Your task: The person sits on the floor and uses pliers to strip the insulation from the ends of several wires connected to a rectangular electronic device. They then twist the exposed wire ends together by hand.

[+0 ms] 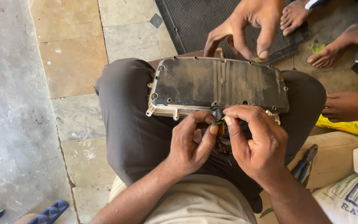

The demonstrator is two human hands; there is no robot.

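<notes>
Pinching a bundle of coloured wires (220, 135) between thumb and fingers, the left hand (189, 145) and right hand (255, 143) both keep a closed grip beneath a dirty black cover (218, 85) resting on the lap. Fingers hide most wires. Another person's hand (247, 27) touches the cover's far edge. Blue-handled pliers (305, 161) lie partly hidden.

One head camera, looking straight down, close over the lap: the left hand (189, 143) and right hand (255, 143) sit centre frame, tiled floor (73, 70) spreading out left.
</notes>
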